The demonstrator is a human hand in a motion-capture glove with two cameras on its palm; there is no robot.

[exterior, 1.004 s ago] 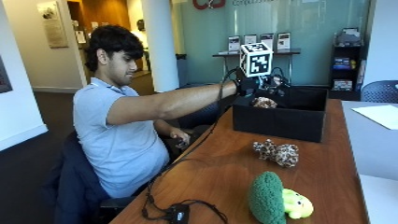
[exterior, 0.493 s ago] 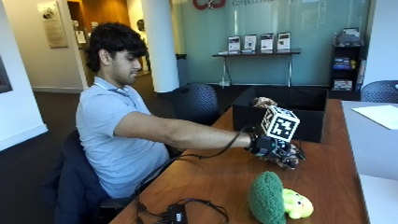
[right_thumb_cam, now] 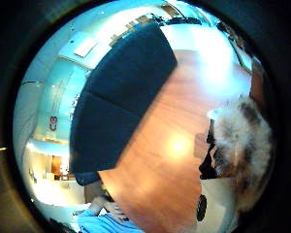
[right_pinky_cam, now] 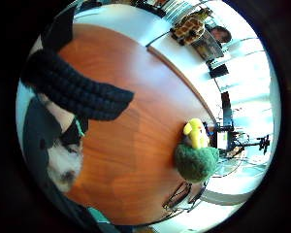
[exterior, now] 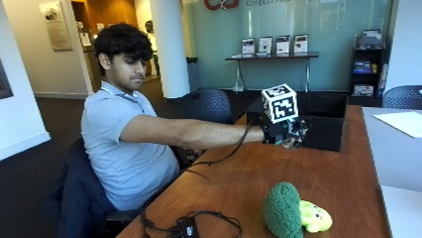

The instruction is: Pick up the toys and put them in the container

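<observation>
While fingers [right_pinky_cam: 72,92] curl round it, furry toy [right_thumb_cam: 242,145] hangs above table [exterior: 250,173].

We find an office lobby or meeting area: a long wooden table [exterior: 330,173], office chairs [exterior: 208,105], a far glass wall [exterior: 330,29] and brochure stands [exterior: 274,45].

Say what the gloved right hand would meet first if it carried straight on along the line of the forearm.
Probably the black rectangular fabric container, just beyond the black-gloved right hand, which grips a furry brown-and-white plush toy above the wooden table. Depth is unclear; it might pass over the rim.
</observation>
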